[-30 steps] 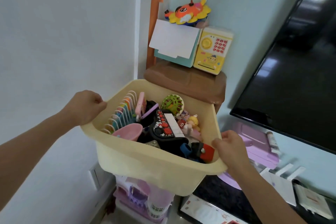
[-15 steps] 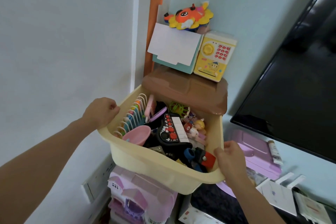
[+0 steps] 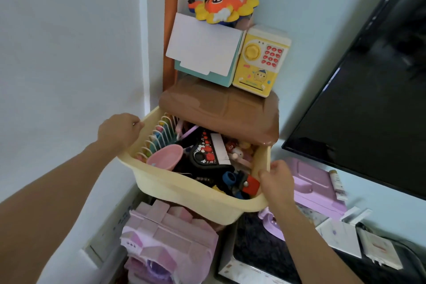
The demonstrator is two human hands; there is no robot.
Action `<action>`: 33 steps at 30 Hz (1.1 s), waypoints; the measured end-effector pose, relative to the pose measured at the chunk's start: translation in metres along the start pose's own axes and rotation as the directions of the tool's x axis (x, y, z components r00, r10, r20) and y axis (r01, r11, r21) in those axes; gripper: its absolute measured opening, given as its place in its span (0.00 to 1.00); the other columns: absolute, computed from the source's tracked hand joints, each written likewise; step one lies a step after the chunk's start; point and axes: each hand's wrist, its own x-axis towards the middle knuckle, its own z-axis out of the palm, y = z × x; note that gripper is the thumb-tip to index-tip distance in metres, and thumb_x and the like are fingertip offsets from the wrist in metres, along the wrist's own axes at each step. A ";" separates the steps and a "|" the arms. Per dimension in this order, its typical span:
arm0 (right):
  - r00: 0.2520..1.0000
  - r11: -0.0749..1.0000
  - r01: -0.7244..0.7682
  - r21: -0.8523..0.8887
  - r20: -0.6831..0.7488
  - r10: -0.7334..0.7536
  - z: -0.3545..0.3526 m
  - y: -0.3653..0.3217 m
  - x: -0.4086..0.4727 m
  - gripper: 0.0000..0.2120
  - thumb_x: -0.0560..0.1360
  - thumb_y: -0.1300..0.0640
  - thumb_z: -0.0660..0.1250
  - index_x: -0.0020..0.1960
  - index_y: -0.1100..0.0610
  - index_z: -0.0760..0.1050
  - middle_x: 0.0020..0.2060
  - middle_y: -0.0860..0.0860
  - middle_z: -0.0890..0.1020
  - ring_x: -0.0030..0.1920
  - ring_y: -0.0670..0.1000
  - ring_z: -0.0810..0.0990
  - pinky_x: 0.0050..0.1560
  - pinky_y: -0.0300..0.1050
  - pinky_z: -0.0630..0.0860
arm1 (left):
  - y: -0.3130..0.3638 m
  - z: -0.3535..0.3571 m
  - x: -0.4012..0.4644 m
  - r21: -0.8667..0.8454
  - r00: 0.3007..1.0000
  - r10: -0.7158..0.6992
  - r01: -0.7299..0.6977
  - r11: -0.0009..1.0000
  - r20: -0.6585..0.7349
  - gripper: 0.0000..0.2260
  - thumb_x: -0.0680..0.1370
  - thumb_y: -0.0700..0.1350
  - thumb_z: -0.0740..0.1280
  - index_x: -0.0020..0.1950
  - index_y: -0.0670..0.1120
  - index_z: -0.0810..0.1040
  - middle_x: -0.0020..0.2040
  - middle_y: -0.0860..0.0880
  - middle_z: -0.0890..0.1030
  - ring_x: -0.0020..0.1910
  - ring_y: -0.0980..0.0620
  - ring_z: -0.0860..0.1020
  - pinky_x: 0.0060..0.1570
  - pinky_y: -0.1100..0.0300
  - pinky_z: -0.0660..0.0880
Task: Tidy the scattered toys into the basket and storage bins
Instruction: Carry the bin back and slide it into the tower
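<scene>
A cream plastic bin point(image 3: 184, 193) full of toys sits partly under a brown lid point(image 3: 221, 108), its far half hidden by it. My left hand point(image 3: 118, 130) grips the bin's left rim. My right hand point(image 3: 275, 180) grips the near right corner of the rim. Inside I see a pink bowl point(image 3: 164, 157), a black toy piano point(image 3: 208, 151), a row of coloured arches point(image 3: 156, 136), a red and blue toy point(image 3: 242, 183) and small dolls point(image 3: 238, 152).
On the brown lid stand a teal box with white card point(image 3: 202, 53), a yellow toy safe point(image 3: 262, 62) and an orange fish toy point(image 3: 224, 6). A pink dollhouse point(image 3: 166, 240) lies below the bin. A dark TV screen point(image 3: 368, 99) and purple cases point(image 3: 315, 187) are to the right.
Both hands have pushed the bin away from me and lower, sliding its far half in under the brown lid. More of the pink dollhouse shows below.
</scene>
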 end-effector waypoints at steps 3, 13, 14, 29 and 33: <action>0.999 0.998 -0.029 -0.050 -0.029 0.028 0.002 -0.005 0.021 0.05 0.75 0.57 0.61 0.48 0.59 0.69 0.36 0.51 0.74 0.38 0.52 0.73 0.34 0.44 0.64 | 0.010 0.009 0.009 -0.007 0.999 -0.036 0.036 0.999 -0.017 0.16 0.81 0.49 0.56 0.49 0.44 0.82 0.41 0.45 0.79 0.40 0.46 0.74 0.38 0.57 0.67; 0.995 0.994 0.012 -0.111 -0.093 -0.022 0.004 -0.002 0.045 0.10 0.75 0.54 0.63 0.52 0.58 0.74 0.43 0.53 0.79 0.44 0.54 0.76 0.40 0.44 0.66 | 0.027 0.023 -0.068 -0.016 0.800 0.563 -0.579 0.815 -0.207 0.30 0.78 0.63 0.50 0.70 0.43 0.69 0.70 0.42 0.69 0.70 0.47 0.63 0.69 0.47 0.53; 0.993 0.994 0.032 -0.105 -0.110 -0.044 0.004 -0.004 0.045 0.09 0.75 0.54 0.62 0.52 0.58 0.73 0.45 0.53 0.79 0.46 0.54 0.76 0.41 0.44 0.67 | 0.027 0.026 -0.072 0.071 0.754 0.643 -0.640 0.765 -0.135 0.32 0.77 0.64 0.48 0.71 0.44 0.67 0.72 0.43 0.66 0.72 0.46 0.61 0.71 0.45 0.50; 0.959 0.964 0.265 0.025 0.103 -0.266 0.022 0.013 -0.026 0.63 0.62 0.49 0.78 0.74 0.52 0.30 0.73 0.43 0.31 0.67 0.34 0.31 0.72 0.42 0.40 | 0.055 0.033 -0.075 -0.621 0.996 -0.074 0.088 0.779 0.048 0.63 0.55 0.53 0.78 0.76 0.45 0.37 0.76 0.47 0.33 0.75 0.51 0.37 0.72 0.56 0.43; 0.959 0.968 0.252 -0.010 0.135 -0.249 0.017 0.002 -0.006 0.61 0.63 0.47 0.77 0.74 0.50 0.31 0.74 0.46 0.31 0.73 0.41 0.35 0.73 0.52 0.37 | 0.063 0.041 -0.052 -0.518 0.998 -0.058 0.063 0.853 0.026 0.65 0.51 0.69 0.71 0.77 0.44 0.41 0.77 0.42 0.39 0.75 0.42 0.38 0.73 0.41 0.43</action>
